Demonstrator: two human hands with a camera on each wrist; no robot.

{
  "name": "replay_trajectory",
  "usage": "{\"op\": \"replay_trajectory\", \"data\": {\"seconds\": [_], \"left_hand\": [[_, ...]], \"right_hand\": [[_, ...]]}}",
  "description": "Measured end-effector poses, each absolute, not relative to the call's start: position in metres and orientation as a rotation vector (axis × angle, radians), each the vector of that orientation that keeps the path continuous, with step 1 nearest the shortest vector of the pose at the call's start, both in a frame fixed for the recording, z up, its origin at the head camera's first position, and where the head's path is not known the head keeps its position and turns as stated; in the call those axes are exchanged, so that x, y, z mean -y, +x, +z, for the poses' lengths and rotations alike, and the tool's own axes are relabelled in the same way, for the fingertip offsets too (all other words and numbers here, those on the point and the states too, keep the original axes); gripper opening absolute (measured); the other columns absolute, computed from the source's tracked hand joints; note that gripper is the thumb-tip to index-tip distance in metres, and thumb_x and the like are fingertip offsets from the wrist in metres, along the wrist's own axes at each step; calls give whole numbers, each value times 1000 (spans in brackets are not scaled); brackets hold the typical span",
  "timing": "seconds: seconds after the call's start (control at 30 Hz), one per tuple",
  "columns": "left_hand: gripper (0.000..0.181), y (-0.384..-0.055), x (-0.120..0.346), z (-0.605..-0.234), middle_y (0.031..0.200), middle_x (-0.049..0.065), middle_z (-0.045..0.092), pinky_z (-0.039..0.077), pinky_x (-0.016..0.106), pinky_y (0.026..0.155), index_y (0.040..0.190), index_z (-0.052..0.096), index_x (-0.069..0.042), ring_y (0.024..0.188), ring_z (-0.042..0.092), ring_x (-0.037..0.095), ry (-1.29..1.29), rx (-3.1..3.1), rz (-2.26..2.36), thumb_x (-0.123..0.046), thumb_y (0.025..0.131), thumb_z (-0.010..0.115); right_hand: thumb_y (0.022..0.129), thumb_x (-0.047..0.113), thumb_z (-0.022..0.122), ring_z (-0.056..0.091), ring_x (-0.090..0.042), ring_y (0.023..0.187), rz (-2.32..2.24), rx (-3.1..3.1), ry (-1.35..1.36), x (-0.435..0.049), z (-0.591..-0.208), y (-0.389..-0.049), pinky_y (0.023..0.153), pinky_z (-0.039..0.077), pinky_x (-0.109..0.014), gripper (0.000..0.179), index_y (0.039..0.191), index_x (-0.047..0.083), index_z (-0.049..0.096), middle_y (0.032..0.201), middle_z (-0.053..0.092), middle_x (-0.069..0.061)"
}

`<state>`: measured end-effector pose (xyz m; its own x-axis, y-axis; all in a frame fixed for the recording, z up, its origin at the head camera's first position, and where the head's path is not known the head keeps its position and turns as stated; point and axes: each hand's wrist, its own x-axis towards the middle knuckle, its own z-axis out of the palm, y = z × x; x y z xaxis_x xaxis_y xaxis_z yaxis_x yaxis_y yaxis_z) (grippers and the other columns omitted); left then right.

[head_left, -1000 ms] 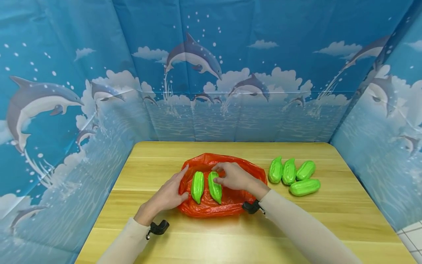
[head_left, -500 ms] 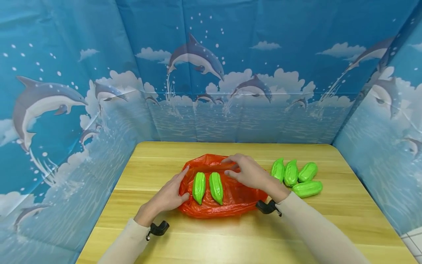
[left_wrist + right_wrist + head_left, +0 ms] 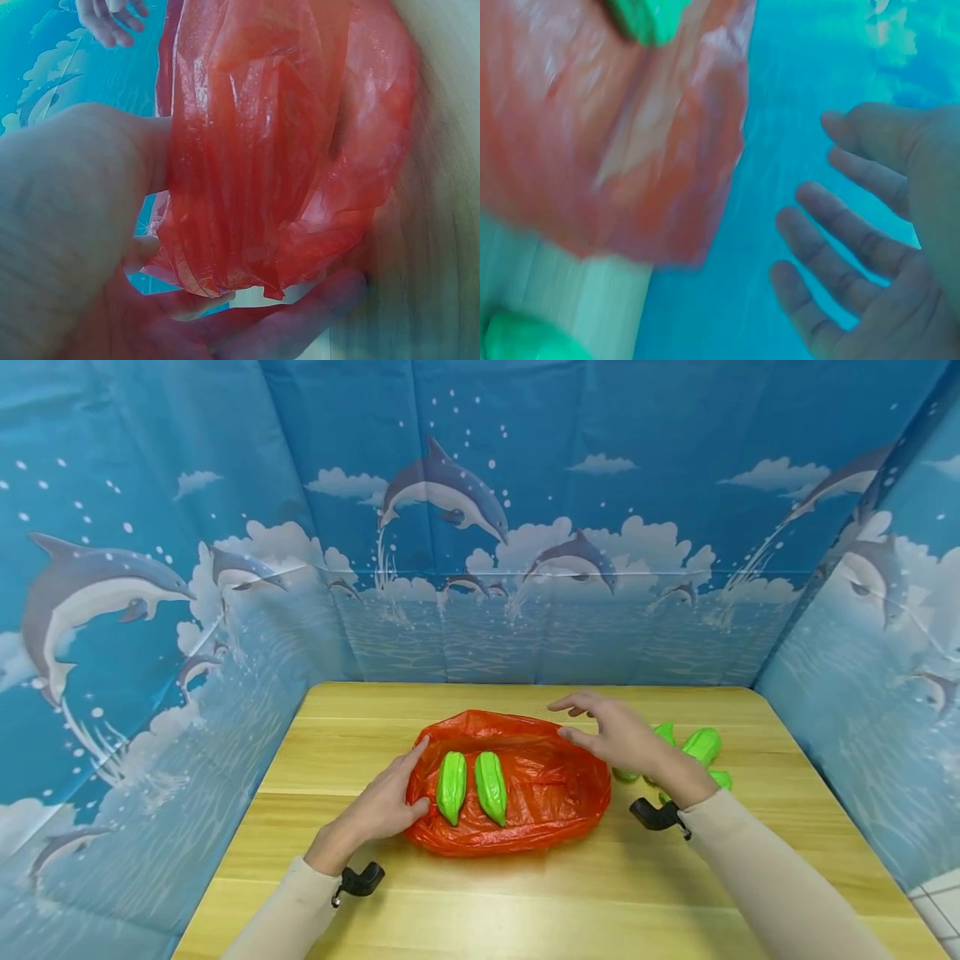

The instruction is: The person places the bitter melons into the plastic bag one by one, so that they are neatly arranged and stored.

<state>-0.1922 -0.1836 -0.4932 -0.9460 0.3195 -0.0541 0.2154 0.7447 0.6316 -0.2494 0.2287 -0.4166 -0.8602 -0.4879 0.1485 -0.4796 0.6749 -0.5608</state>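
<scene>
A red plastic bag (image 3: 525, 827) lies spread on the table with its mouth facing up. Inside it, two glossy green ridged fruits, one on the left (image 3: 451, 787) and one on the right (image 3: 491, 787), lie side by side with pointed ends. My left hand (image 3: 378, 802) rests at the bag's left rim, thumb and index finger extended over it; part of the thumb is hidden behind red film in the left wrist view. My right hand (image 3: 618, 739), fingers spread and holding nothing, hovers past the bag's right end. It partly covers the loose green fruits (image 3: 702, 745).
The light wooden table (image 3: 480, 902) has its back edge against a blue dolphin-print curtain (image 3: 480, 635), which also covers both sides. Black wrist cameras (image 3: 656, 815) sit on both wrists. White floor tiles (image 3: 941, 893) show at the far right.
My right hand has left the right-hand fruit in the bag and moved right, over the bag's rim toward the loose fruits. My left hand has stayed at the left rim.
</scene>
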Motion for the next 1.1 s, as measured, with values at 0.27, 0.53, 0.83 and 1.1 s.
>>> {"op": "replay_trajectory", "data": {"seconds": [0.27, 0.53, 0.83, 1.1], "left_hand": [[101, -193, 184, -494, 185, 25, 42, 47, 69, 134, 189, 21, -17, 165, 53, 49, 433, -2794, 971, -13, 106, 79], [102, -194, 186, -498, 185, 25, 43, 48, 69, 134, 189, 21, -18, 164, 54, 49, 435, -2804, 960, -13, 105, 80], [103, -192, 187, -499, 183, 25, 45, 48, 68, 134, 189, 22, -16, 163, 55, 49, 434, -2803, 988, -12, 104, 80], [103, -192, 189, -499, 182, 25, 46, 49, 68, 133, 189, 21, -17, 163, 56, 48, 434, -2803, 994, -12, 104, 80]], "right_hand": [[115, 18, 75, 69, -48, 142, -897, -2917, -826, -280, -432, -262, 116, 57, -75, 40, 155, 15, 73, 161, 69, -18], [112, 18, 80, 62, -54, 150, -820, -2892, -834, -313, -448, -268, 121, 53, -75, 43, 154, 13, 74, 162, 66, -24], [103, 28, 92, 48, -64, 157, -715, -2842, -821, -333, -461, -273, 122, 48, -80, 62, 158, 9, 71, 172, 54, -31], [92, 36, 102, 39, -68, 161, -646, -2809, -855, -341, -474, -278, 126, 38, -88, 85, 165, 11, 65, 178, 46, -33]]}}
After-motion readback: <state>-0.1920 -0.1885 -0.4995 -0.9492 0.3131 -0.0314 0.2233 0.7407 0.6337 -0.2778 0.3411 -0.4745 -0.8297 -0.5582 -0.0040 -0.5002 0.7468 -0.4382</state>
